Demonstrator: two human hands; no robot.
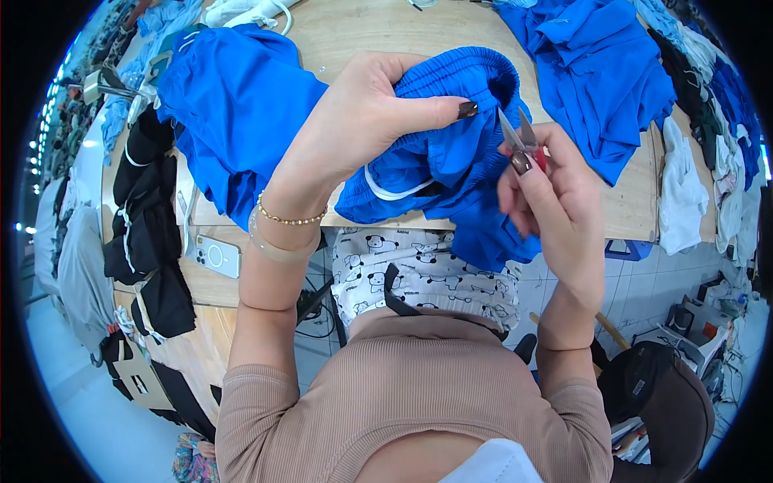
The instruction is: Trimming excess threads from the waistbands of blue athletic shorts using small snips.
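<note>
My left hand (366, 109) is closed on the gathered elastic waistband of a bright blue garment (451, 157), its thumb lying across the fabric. A white drawstring (386, 191) loops out of the garment below that hand, and part of the cloth hangs over the table's near edge. Beside the waistband, my right hand (555, 193) grips small thread snips (512, 135) with red on the handle. Their two pointed blades are apart and aim up at the garment's right side. Whether the blades touch the cloth, I cannot tell.
More blue garments (233, 105) lie at the left, and another blue heap (600, 76) is at the far right of the wooden table (362, 36). A phone (217, 256) rests near black garments (145, 217). White cloth (683, 193) hangs at the right; a dark chair (684, 410) stands lower right.
</note>
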